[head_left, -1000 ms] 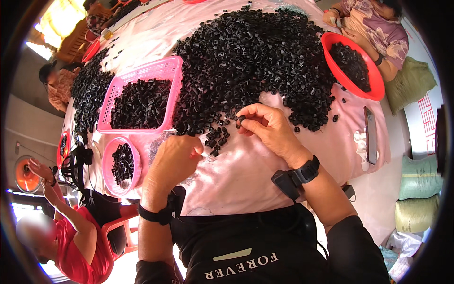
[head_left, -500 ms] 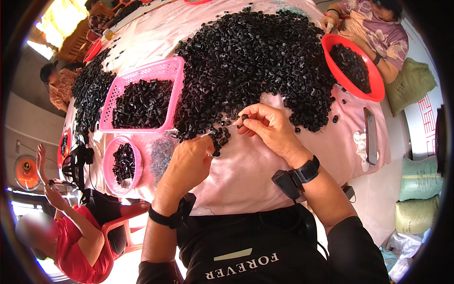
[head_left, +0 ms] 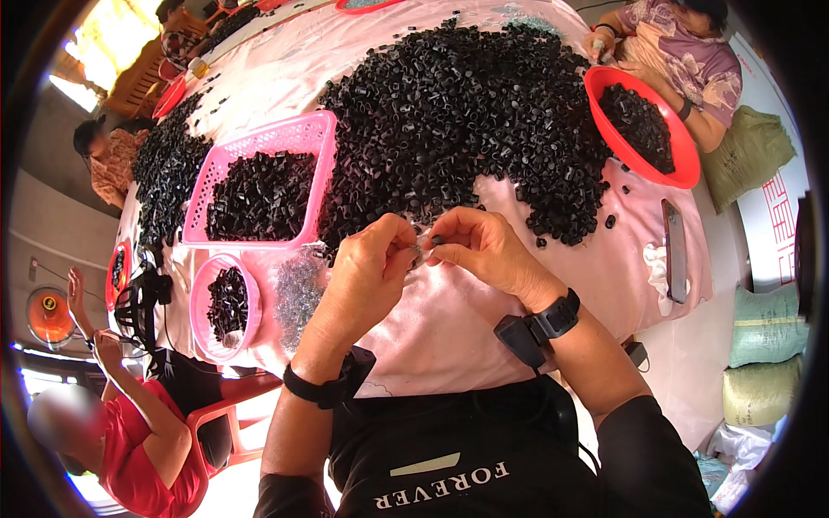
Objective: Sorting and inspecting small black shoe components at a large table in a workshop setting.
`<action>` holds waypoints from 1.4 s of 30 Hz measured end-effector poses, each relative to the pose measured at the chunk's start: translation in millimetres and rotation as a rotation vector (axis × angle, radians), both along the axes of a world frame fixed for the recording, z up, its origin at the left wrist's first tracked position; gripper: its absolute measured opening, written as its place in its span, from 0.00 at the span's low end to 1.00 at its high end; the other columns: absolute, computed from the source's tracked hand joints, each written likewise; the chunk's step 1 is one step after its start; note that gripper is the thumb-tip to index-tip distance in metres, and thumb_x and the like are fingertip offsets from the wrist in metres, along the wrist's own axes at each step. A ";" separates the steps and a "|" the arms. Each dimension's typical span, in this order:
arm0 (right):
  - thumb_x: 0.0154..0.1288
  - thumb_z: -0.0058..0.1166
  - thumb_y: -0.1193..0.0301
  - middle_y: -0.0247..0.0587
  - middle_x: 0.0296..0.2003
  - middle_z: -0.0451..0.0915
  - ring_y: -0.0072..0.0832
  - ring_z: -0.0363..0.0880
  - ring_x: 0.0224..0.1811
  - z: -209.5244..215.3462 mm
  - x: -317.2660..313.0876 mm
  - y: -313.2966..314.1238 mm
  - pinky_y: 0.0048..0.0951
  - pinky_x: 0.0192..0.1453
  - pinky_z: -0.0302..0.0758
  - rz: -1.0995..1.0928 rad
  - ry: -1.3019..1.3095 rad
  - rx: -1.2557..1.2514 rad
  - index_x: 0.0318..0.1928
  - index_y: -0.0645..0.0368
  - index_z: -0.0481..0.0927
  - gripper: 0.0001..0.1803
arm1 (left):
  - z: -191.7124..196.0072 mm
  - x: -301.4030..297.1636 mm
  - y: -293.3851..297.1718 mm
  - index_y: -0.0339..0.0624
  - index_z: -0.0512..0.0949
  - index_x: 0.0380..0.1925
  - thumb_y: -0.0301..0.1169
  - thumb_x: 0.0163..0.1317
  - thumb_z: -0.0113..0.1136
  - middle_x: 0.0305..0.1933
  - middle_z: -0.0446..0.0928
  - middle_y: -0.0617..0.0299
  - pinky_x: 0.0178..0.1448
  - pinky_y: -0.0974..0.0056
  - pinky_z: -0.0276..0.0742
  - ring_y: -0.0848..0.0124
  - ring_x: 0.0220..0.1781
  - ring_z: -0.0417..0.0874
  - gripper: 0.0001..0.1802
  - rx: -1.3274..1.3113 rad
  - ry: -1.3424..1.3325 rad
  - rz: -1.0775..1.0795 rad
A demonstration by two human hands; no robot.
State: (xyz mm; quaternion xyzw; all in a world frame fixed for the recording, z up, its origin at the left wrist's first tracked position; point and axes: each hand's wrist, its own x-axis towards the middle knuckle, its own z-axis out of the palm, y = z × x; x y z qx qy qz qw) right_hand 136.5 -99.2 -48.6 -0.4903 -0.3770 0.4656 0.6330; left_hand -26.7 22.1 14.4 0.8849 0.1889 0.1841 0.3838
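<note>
My right hand (head_left: 494,252) pinches a small black plastic piece (head_left: 437,241) between thumb and fingertips. Close beside it, my left hand (head_left: 370,266) is closed in a pinch, with a tiny pale glint at its fingertips; what it holds is too small to make out. The fingertips of both hands nearly meet above the pink cloth (head_left: 449,319). Just beyond them spreads a large heap of black plastic pieces (head_left: 449,112), many ring-like or cap-like. Left of my left hand lies a pile of tiny clear, silvery parts (head_left: 300,289).
A pink rectangular basket (head_left: 321,177) and a round pink basket (head_left: 200,298), both holding black pieces, stand left. At right are a red bowl (head_left: 686,173) and a phone-like slab (head_left: 673,250). Other people sit around the table; one in red (head_left: 160,440) is near left.
My left hand has moved up and right to meet the right hand. The right hand, still pinching the black piece, has come slightly nearer to me.
</note>
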 end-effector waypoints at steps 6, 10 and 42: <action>0.70 0.60 0.81 0.36 0.41 0.84 0.21 0.86 0.43 4.9 1.4 -1.1 0.22 0.48 0.84 -0.003 0.001 0.065 0.47 0.62 0.75 0.09 | -9.2 10.8 -6.8 0.30 0.76 0.40 0.15 0.65 0.57 0.33 0.84 0.52 0.42 0.66 0.84 0.69 0.37 0.88 0.05 -0.005 -0.046 -0.036; 0.70 0.59 0.81 0.36 0.39 0.83 0.22 0.87 0.41 8.4 -0.9 -1.5 0.22 0.46 0.85 -0.009 0.059 0.036 0.46 0.62 0.75 0.08 | -15.7 11.1 -6.8 0.30 0.76 0.40 0.16 0.66 0.57 0.33 0.84 0.53 0.41 0.66 0.83 0.69 0.36 0.88 0.04 0.030 -0.056 -0.015; 0.72 0.60 0.78 0.37 0.36 0.84 0.23 0.87 0.38 7.1 -0.5 0.0 0.22 0.41 0.84 -0.051 -0.040 -0.025 0.44 0.64 0.76 0.06 | -21.2 11.9 -8.9 0.31 0.77 0.41 0.18 0.67 0.57 0.30 0.83 0.55 0.37 0.67 0.81 0.71 0.32 0.86 0.04 -0.002 -0.017 0.066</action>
